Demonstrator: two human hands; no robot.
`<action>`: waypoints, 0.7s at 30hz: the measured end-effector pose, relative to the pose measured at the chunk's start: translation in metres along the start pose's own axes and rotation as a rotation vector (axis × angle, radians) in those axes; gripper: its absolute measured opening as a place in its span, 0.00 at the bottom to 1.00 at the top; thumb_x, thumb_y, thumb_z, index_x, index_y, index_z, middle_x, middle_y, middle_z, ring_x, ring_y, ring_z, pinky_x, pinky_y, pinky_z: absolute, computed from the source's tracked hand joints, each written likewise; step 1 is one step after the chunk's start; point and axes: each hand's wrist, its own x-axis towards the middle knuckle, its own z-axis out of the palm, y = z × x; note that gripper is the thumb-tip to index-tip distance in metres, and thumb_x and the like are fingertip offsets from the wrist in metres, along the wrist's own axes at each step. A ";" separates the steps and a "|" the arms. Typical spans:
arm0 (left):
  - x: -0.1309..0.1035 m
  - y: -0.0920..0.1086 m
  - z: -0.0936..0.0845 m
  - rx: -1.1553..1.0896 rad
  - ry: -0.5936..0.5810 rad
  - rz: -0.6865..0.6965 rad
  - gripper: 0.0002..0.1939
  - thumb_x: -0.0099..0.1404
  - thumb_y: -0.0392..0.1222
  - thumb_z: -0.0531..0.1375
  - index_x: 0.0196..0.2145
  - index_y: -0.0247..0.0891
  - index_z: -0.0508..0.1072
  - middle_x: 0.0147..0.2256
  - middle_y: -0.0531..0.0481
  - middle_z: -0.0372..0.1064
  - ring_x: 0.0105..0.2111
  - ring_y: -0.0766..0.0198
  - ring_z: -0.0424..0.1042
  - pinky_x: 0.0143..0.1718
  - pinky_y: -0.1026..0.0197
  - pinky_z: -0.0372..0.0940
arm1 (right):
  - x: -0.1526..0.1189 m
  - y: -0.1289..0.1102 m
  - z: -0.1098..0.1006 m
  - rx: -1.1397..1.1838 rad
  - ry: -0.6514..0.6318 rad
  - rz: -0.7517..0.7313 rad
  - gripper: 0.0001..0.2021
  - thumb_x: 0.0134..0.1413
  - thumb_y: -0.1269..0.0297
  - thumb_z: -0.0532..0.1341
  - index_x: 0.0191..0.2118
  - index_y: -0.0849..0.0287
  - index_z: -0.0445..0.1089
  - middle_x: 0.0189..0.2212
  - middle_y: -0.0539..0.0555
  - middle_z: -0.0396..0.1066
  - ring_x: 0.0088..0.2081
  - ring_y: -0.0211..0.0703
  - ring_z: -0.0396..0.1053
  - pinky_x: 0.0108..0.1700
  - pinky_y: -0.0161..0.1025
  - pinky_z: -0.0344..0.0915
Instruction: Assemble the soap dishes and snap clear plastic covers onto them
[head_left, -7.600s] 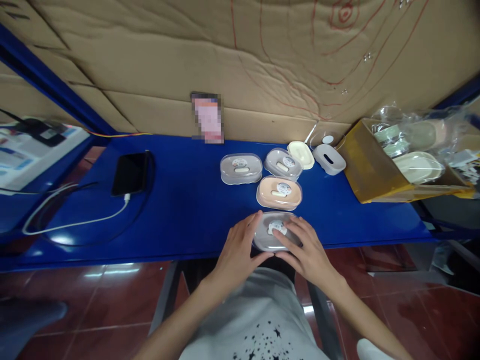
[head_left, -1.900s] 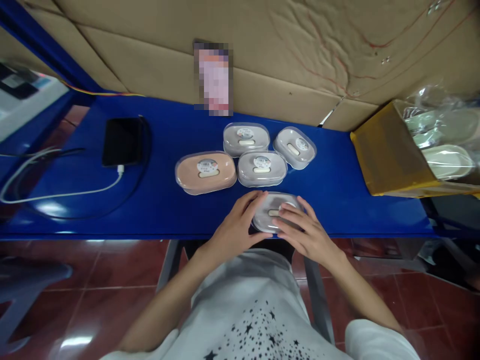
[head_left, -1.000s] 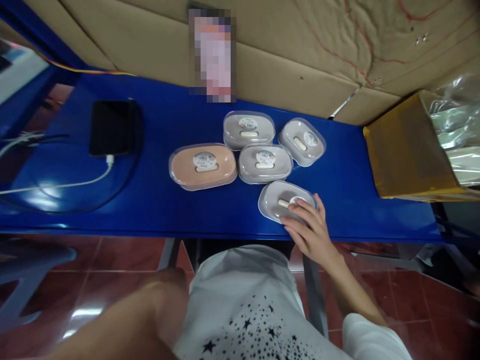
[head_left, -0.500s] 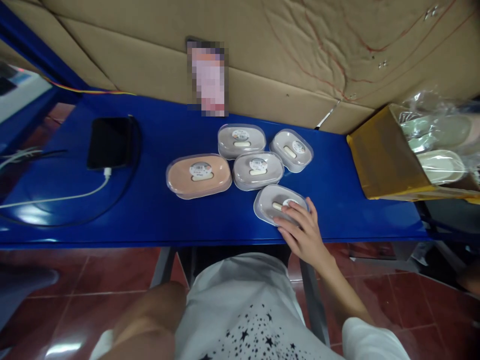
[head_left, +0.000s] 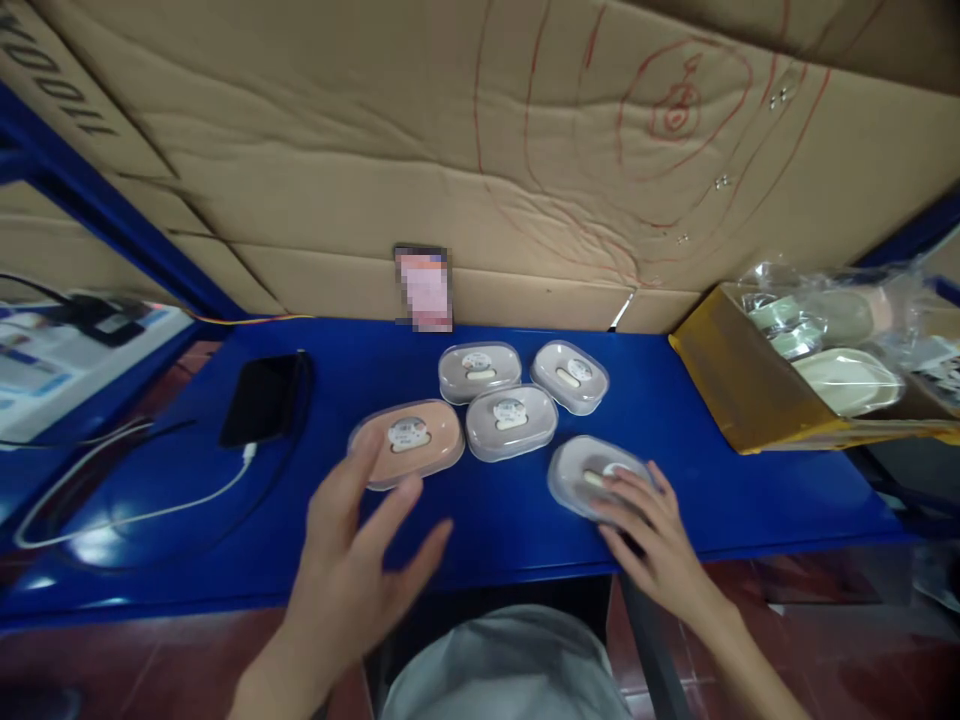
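Note:
My right hand (head_left: 652, 530) grips the right end of a grey oval box with a clear cover (head_left: 574, 475), fingers over its lid and thumb at the near side. The box rests on the blue table near its front edge. My left hand (head_left: 360, 550) hangs in front of a pink oval box (head_left: 439, 455), fingers apart and holding nothing; one finger overlaps its left end in view. Close behind stand more grey boxes: one in the middle (head_left: 525, 435), one at the back (head_left: 457, 378) and one back right (head_left: 551, 360). Each has a round label and a pale oblong piece on top.
A carton (head_left: 720, 370) with bagged oval trays (head_left: 847, 380) stands at the right. A black device (head_left: 262, 400) with a white cable (head_left: 217, 490) lies at the left. A blurred-out phone-like object (head_left: 426, 290) leans on the cardboard wall (head_left: 337, 200).
My left hand has come up over the table from below, opening towards the pink box. With my right hand on it, the front grey box has slid right, away from the others. The view has tilted up.

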 end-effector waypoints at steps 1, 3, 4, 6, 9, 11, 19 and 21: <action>0.008 -0.012 0.009 0.060 0.047 -0.004 0.40 0.75 0.44 0.63 0.76 0.58 0.48 0.77 0.42 0.46 0.74 0.37 0.55 0.70 0.31 0.59 | -0.006 0.016 -0.005 -0.039 0.022 0.040 0.21 0.70 0.67 0.64 0.65 0.47 0.71 0.61 0.57 0.75 0.68 0.57 0.69 0.76 0.71 0.48; 0.015 -0.036 0.019 0.211 0.005 -0.032 0.36 0.77 0.47 0.60 0.76 0.49 0.51 0.74 0.35 0.55 0.72 0.31 0.58 0.68 0.24 0.56 | -0.012 0.052 -0.013 -0.114 0.065 0.132 0.20 0.71 0.64 0.63 0.65 0.47 0.71 0.62 0.59 0.75 0.67 0.59 0.70 0.74 0.71 0.51; 0.014 -0.044 0.022 0.252 -0.039 -0.028 0.33 0.78 0.49 0.59 0.75 0.46 0.54 0.73 0.33 0.58 0.71 0.29 0.61 0.66 0.23 0.58 | -0.011 0.071 -0.016 -0.145 0.081 0.186 0.19 0.72 0.63 0.61 0.65 0.47 0.71 0.63 0.60 0.74 0.67 0.59 0.70 0.74 0.71 0.52; 0.006 -0.051 0.021 0.266 -0.107 -0.025 0.28 0.78 0.50 0.58 0.71 0.44 0.60 0.70 0.33 0.64 0.67 0.30 0.65 0.62 0.26 0.64 | 0.000 0.105 -0.019 -0.178 0.097 0.276 0.18 0.74 0.61 0.58 0.64 0.46 0.71 0.64 0.60 0.73 0.67 0.61 0.70 0.72 0.72 0.54; -0.010 -0.036 0.015 0.174 -0.166 0.027 0.23 0.76 0.48 0.61 0.66 0.46 0.67 0.66 0.38 0.68 0.64 0.37 0.69 0.58 0.36 0.71 | 0.034 0.144 -0.014 -0.133 0.078 0.317 0.18 0.76 0.59 0.56 0.65 0.48 0.70 0.67 0.63 0.71 0.69 0.63 0.67 0.71 0.75 0.52; -0.019 -0.012 0.015 0.104 -0.191 0.100 0.22 0.75 0.45 0.62 0.65 0.48 0.69 0.65 0.41 0.69 0.63 0.41 0.70 0.58 0.39 0.72 | 0.062 0.162 -0.006 -0.096 0.062 0.283 0.18 0.76 0.60 0.53 0.65 0.49 0.71 0.67 0.64 0.72 0.70 0.63 0.66 0.71 0.75 0.50; -0.011 0.081 0.075 0.096 -0.356 0.277 0.36 0.76 0.45 0.62 0.76 0.49 0.56 0.76 0.40 0.54 0.71 0.39 0.62 0.63 0.31 0.69 | 0.116 0.118 0.000 -0.028 0.156 0.108 0.21 0.80 0.60 0.48 0.69 0.51 0.67 0.69 0.65 0.69 0.76 0.61 0.57 0.74 0.75 0.37; 0.004 0.088 0.084 0.113 -0.368 0.297 0.41 0.77 0.52 0.62 0.78 0.46 0.50 0.77 0.35 0.48 0.74 0.35 0.57 0.65 0.26 0.65 | 0.101 0.077 -0.011 0.001 0.125 -0.001 0.21 0.79 0.55 0.51 0.69 0.47 0.67 0.67 0.58 0.72 0.71 0.54 0.65 0.75 0.65 0.48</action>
